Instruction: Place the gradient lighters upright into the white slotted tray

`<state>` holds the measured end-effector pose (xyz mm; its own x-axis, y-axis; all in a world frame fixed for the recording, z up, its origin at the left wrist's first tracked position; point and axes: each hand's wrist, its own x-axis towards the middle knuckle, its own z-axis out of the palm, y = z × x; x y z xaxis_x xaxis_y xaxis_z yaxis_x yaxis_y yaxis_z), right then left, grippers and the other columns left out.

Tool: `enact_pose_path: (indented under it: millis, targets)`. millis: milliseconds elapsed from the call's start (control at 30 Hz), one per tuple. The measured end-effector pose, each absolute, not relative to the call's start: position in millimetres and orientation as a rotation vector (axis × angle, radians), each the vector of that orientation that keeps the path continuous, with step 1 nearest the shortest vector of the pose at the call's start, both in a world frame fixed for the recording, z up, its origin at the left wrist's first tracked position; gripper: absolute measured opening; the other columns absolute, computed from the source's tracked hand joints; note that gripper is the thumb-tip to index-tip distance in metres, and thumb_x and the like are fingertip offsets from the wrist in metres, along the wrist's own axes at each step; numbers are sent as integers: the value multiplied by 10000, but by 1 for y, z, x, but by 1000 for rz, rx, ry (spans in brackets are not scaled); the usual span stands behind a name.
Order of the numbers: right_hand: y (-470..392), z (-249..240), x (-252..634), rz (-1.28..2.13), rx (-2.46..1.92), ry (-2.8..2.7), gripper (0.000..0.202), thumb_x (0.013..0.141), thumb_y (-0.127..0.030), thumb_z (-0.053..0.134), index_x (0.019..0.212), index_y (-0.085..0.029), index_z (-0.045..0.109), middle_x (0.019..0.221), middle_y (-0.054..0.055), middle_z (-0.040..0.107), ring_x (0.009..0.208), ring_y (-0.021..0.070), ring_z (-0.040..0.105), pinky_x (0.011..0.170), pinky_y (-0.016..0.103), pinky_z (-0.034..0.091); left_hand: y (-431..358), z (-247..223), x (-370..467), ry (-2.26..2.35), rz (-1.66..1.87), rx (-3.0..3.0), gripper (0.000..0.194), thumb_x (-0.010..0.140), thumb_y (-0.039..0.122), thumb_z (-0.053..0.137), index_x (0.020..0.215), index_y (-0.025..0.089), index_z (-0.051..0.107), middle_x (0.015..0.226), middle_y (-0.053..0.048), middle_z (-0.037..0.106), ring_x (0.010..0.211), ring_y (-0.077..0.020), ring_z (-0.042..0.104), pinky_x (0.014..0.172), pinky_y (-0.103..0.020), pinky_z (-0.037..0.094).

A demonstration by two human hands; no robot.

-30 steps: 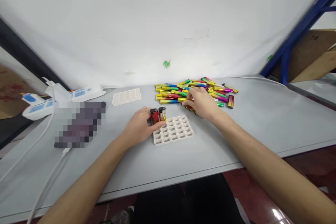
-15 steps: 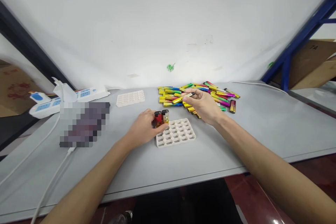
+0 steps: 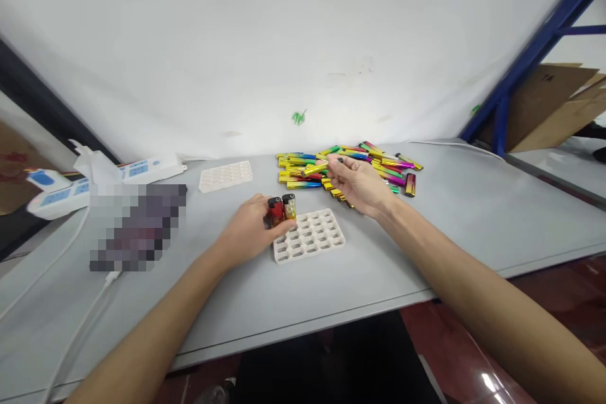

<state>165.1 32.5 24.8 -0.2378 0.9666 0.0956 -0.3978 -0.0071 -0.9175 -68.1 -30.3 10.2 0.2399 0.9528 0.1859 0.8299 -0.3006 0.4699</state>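
Observation:
Two upright lighters, a red one (image 3: pixel 275 213) and a pale gold one (image 3: pixel 290 209), stand side by side at the far left corner of a white tray with rows of slots (image 3: pixel 310 237). My left hand (image 3: pixel 249 227) is closed around them, thumb in front; their lower ends are partly hidden. A shiny gold lighter (image 3: pixel 312 169) with a dark top lies slanted in the fingers of my right hand (image 3: pixel 362 182), which is closed on it above a pile of colourful metallic lighters (image 3: pixel 299 184). One lighter (image 3: pixel 410 185) lies at the pile's right edge.
Behind my left hand lies a second white slotted tray (image 3: pixel 226 175). A power strip (image 3: pixel 142 169) with plugs and a pixelated object (image 3: pixel 142 227) on a white cable occupy the left. The white wall (image 3: pixel 265 63) bounds the grey table's (image 3: pixel 246 303) back.
The view has shifted slightly, moving most things left in the picture. My right hand keeps the gold lighter over the pile, its top now more covered by fingers. My left hand keeps its hold.

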Motion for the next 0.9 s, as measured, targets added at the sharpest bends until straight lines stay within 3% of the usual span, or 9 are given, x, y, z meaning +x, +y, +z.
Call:
enact_pose_path:
  millis: [133, 200, 300, 367, 433, 533, 633, 767, 900]
  targets:
    - [28, 30, 162, 1551, -779, -1016, 200, 875, -383, 660, 1017, -243, 654, 751, -37, 571, 618, 91, 554, 510, 211, 454, -29, 8, -68, 1672, 629, 2259, 443, 828, 618, 573, 756, 192, 670, 814, -50, 603, 740, -213, 592, 671, -336, 451]
    - [26, 33, 160, 1569, -815, -970, 182, 913, -375, 592, 1044, -255, 626, 696, -54, 482, 502, 71, 458, 401, 185, 339, -28, 7, -69, 1677, 620, 2254, 451, 830, 625, 569, 756, 192, 671, 822, -51, 610, 737, -209, 593, 671, -334, 451]
    - [25, 36, 159, 1537, -864, -1002, 206, 874, -401, 652, 952, -234, 560, 641, -83, 375, 416, 41, 251, 356, 174, 154, -27, 8, -70, 1702, 623, 2233, 452, 816, 634, 587, 775, 190, 665, 859, -53, 629, 738, -205, 591, 676, -336, 451]
    - [25, 35, 159, 1434, -884, -1098, 296, 829, -430, 712, 853, -227, 498, 606, -98, 321, 419, 41, 197, 365, 183, 157, -27, 10, -72, 1725, 634, 2217, 441, 805, 631, 603, 795, 194, 661, 874, -50, 641, 744, -205, 589, 679, -337, 449]
    - [25, 33, 160, 1287, -886, -1245, 343, 839, -493, 690, 808, -225, 479, 595, -88, 340, 431, 51, 247, 385, 196, 229, -26, 11, -74, 1746, 646, 2201, 430, 799, 626, 611, 809, 200, 662, 885, -48, 651, 762, -209, 590, 686, -336, 449]
    - [23, 30, 159, 1155, -853, -1414, 377, 884, -613, 561, 886, -237, 536, 628, -55, 428, 459, 75, 347, 409, 214, 275, -25, 10, -75, 1764, 636, 2176, 427, 794, 624, 614, 818, 202, 669, 900, -51, 661, 784, -216, 594, 694, -335, 453]
    - [20, 31, 157, 1271, -859, -1402, 437, 880, -683, 498, 895, -249, 548, 582, -69, 362, 435, 77, 270, 400, 214, 193, -25, 8, -74, 1750, 616, 2149, 429, 801, 622, 603, 845, 202, 679, 929, -57, 664, 799, -216, 603, 707, -335, 463]
    - [18, 31, 153, 1483, -946, -1319, 617, 874, -754, 383, 583, -211, 423, 493, -71, 249, 410, 70, 164, 400, 236, 134, -25, 8, -73, 1731, 638, 2148, 435, 784, 624, 617, 831, 196, 685, 906, -63, 662, 781, -220, 612, 701, -337, 473]
    - [17, 32, 150, 1571, -983, -1256, 615, 909, -659, 379, 490, -220, 275, 455, -73, 177, 399, 65, 99, 395, 244, 87, -27, 10, -71, 1694, 636, 2129, 434, 771, 627, 626, 831, 199, 673, 866, -57, 660, 747, -218, 609, 691, -338, 479]
